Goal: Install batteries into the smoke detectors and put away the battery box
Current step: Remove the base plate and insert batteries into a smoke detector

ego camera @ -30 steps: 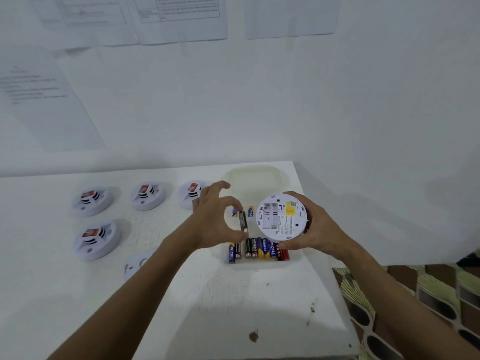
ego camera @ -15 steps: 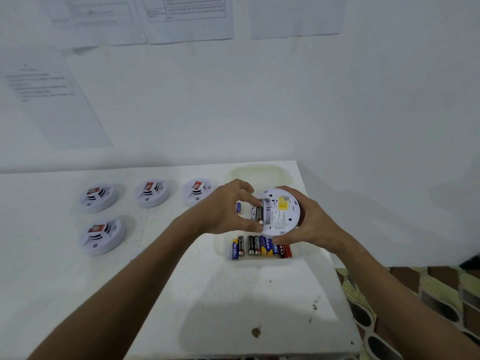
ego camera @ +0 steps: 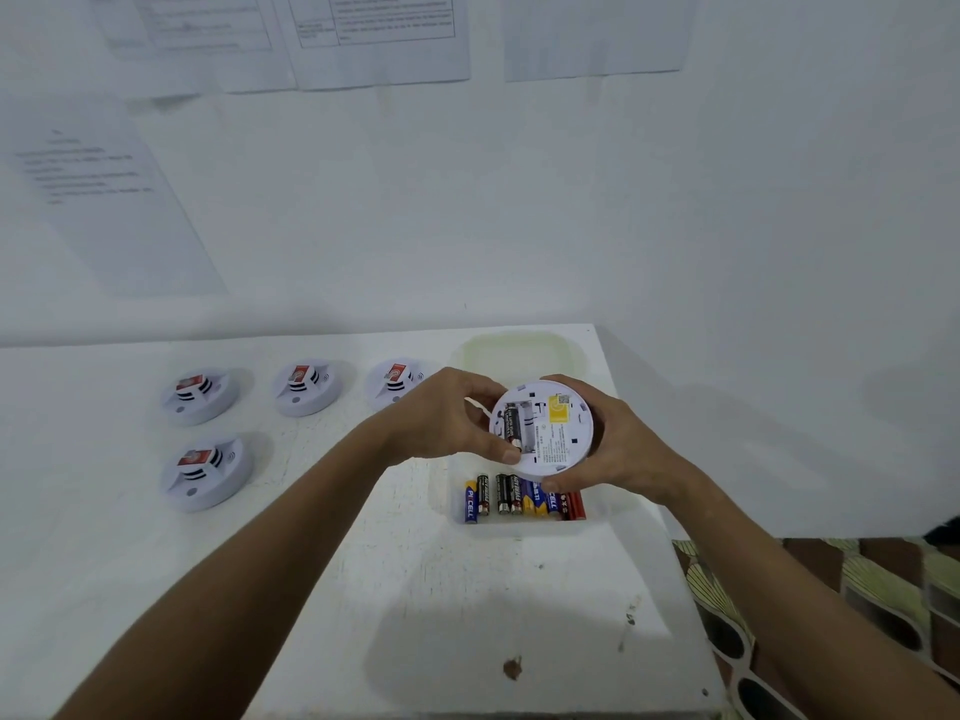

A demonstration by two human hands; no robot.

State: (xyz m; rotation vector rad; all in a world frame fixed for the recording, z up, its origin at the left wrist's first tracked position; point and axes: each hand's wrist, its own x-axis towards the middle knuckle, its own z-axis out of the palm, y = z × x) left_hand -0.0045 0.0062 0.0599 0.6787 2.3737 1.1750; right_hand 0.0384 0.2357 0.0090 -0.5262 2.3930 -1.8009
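We see smoke detector (ego camera: 551, 427) back-side up in right hand (ego camera: 621, 445), fingers curled round its rim, black battery (ego camera: 511, 423) lengthwise away from us, left hand (ego camera: 447, 419) thumb pinching its near end, battery box (ego camera: 592, 517) partly hidden beneath.

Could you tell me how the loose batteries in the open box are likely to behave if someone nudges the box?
The batteries are round cylinders lying side by side, so they would probably roll. The battery box has spare room beyond them, so they could shift apart. Its shallow wall should likely keep them inside under a gentle push.
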